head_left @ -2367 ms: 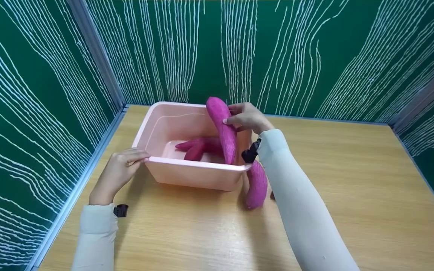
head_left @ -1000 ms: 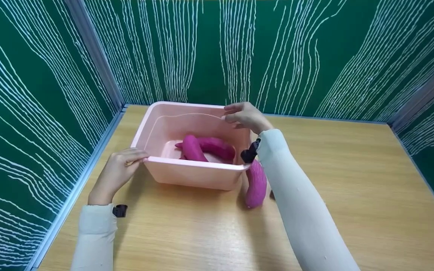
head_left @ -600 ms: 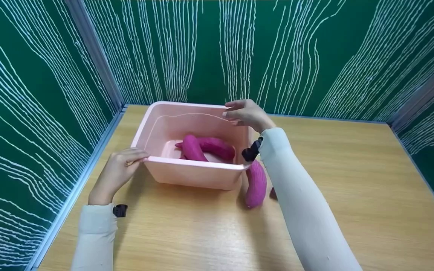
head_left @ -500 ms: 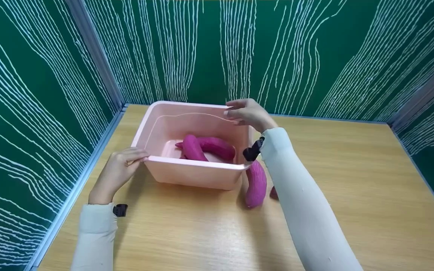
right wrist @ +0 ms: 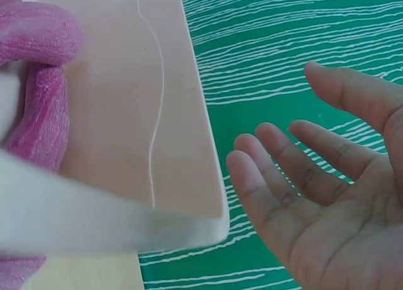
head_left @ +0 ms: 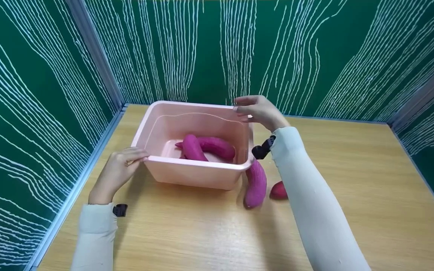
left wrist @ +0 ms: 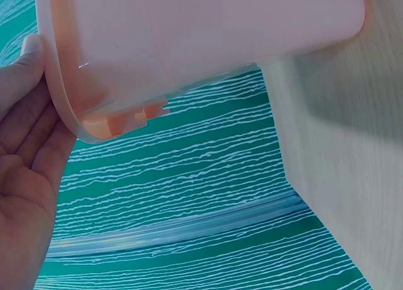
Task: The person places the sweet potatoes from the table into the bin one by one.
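A pink plastic bin (head_left: 194, 176) stands on the table. My left hand (head_left: 120, 171) pinches its near left corner; the left wrist view has the thumb and fingers on either side of the rim (left wrist: 55, 88). Inside the bin lie long, curved, magenta sweet potatoes, one (head_left: 192, 148) crossing another (head_left: 219, 146), with a pointed tip sticking out beneath. My right hand (head_left: 261, 111) hovers at the far right corner. Its fingers are spread and hold nothing in the right wrist view, apart from the bin.
Outside the bin's right wall lies another magenta sweet potato (head_left: 256, 184). A redder piece (head_left: 278, 191) is partly covered by the right sleeve (head_left: 311, 195). Green panels with white wavy lines (head_left: 209, 52) enclose the wooden table (head_left: 371, 180) at the back and sides.
The right hand has let go of a sweet potato, which now lies in the bin, and has drawn off to the right. More of the redder piece shows. The left hand keeps its place.
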The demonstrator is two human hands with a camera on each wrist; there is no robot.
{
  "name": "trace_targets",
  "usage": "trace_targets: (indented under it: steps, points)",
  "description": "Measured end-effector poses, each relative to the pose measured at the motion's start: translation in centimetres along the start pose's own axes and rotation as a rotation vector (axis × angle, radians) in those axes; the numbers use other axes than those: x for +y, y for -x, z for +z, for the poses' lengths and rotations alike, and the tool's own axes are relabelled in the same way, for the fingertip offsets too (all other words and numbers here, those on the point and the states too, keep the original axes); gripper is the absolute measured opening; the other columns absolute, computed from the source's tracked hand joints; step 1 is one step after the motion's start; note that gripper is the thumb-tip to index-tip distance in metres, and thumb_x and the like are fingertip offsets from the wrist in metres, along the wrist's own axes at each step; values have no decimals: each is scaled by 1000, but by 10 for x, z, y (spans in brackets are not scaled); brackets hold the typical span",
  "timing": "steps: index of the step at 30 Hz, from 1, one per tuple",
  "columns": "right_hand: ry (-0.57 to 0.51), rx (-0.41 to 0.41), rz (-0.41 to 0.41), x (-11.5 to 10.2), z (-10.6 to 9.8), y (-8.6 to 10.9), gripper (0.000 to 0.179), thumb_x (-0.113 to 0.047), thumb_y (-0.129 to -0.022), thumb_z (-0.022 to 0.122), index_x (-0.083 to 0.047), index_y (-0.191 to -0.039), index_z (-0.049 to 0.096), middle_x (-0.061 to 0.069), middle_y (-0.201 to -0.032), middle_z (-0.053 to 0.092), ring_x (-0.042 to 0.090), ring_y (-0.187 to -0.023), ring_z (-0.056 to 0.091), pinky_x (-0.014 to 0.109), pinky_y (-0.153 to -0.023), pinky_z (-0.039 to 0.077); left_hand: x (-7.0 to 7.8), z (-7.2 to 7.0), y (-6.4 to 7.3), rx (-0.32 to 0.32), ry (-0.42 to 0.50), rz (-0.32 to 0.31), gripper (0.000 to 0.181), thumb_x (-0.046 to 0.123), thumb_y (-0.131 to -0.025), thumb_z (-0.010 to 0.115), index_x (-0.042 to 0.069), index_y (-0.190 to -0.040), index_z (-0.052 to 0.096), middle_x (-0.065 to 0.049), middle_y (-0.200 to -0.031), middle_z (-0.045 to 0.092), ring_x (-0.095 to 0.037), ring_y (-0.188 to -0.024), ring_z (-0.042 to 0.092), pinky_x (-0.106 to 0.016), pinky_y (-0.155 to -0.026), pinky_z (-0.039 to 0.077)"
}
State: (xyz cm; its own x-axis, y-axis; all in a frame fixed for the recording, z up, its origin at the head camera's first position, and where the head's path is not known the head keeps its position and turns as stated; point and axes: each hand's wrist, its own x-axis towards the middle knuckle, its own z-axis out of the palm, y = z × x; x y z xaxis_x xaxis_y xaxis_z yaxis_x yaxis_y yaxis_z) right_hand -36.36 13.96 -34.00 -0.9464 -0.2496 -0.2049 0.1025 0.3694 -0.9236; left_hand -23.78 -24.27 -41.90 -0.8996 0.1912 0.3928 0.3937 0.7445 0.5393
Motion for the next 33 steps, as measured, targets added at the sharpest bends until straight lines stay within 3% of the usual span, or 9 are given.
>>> trace_targets:
  steps: [5,14,22,33]
  points:
    - [0,28,20,6,-9,4,58,-30,-87,71,-17,-139,49,4,-138,52,27,-124,55,35,-99,53,1,0,0,-5,-7,-1,22,3,-86,70,7,-106,74,-15,-113,70,-34,-113,63,-48,-97,51]
    - [-48,42,9,21,-25,10,58,-24,-90,68,-11,-141,45,9,-139,51,28,-123,54,38,-103,50,0,-1,1,17,-12,32,22,0,-83,71,5,-104,75,-15,-108,72,-34,-110,65,-47,-95,52]
    - [-62,71,16,37,-36,18,67,-35,-87,71,-11,-143,42,8,-143,47,29,-126,51,39,-104,49,0,0,1,4,3,14,24,-1,-84,70,5,-106,74,-15,-110,71,-34,-111,64,-47,-96,52]
    - [-140,83,53,68,-45,27,60,-27,-93,64,-9,-145,39,13,-141,46,26,-123,51,34,-102,50,0,-1,1,-1,-15,11,24,1,-84,70,7,-107,74,-15,-112,71,-35,-112,63,-48,-95,52]
